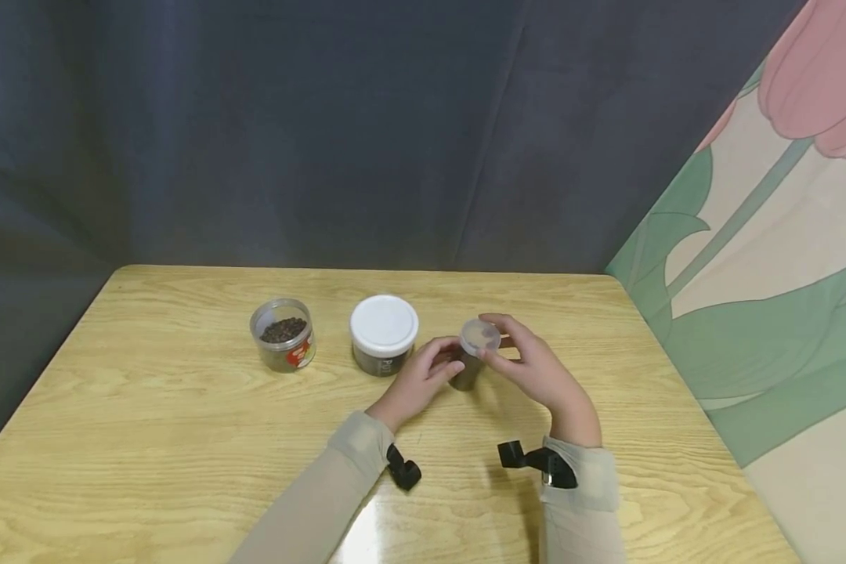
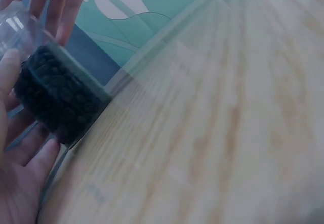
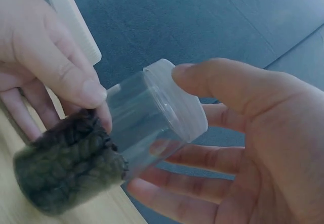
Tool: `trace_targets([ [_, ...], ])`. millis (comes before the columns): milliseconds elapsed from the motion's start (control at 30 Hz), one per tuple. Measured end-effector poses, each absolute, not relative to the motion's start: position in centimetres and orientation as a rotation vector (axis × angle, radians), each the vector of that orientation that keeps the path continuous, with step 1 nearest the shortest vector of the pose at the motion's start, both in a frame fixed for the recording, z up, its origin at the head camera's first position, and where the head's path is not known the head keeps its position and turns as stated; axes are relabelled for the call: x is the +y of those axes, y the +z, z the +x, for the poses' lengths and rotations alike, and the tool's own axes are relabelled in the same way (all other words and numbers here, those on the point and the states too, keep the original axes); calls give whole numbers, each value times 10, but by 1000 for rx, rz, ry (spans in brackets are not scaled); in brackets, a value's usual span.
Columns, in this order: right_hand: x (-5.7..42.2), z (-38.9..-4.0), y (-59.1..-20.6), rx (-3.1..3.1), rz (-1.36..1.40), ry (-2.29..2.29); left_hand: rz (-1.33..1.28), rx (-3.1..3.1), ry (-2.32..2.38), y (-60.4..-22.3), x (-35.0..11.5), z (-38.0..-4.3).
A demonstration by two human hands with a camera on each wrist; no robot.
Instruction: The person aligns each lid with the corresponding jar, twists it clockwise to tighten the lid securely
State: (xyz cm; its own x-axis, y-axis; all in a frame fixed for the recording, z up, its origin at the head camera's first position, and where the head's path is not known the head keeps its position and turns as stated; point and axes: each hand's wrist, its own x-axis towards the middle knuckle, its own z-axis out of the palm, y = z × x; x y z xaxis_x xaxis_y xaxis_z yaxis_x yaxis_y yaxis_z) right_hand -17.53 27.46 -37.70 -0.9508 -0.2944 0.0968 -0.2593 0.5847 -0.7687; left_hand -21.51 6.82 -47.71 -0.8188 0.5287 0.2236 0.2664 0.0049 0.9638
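Note:
A tall clear jar (image 3: 136, 113), partly filled with dark beans (image 3: 71, 161), stands on the table between both hands. Its translucent lid (image 1: 480, 335) sits on the top. My left hand (image 1: 420, 379) holds the side of the jar, thumb and index finger near the top of the beans in the right wrist view. From the right, my right hand (image 1: 536, 366) grips the lid, with its thumb at the lid's edge and the other fingers curved around the far side. Some of the left fingers are hidden behind the jar.
Left of the hands stands a tub with a white lid (image 1: 384, 324). Farther left is an uncovered clear tub (image 1: 282, 356) of brown granules with a red label. Behind the wooden table (image 1: 148, 439) hangs a dark curtain (image 1: 324, 141); a flowered wall lies right.

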Motion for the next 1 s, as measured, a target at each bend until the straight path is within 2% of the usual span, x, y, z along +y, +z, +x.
trace_targets([
  [667, 265, -185, -394, 2714, -377, -1405, 792, 2371, 1907, -487, 84, -222],
  [1000, 272, -184, -397, 2765, -402, -1301, 684, 2734, 1237, -468, 85, -206],
])
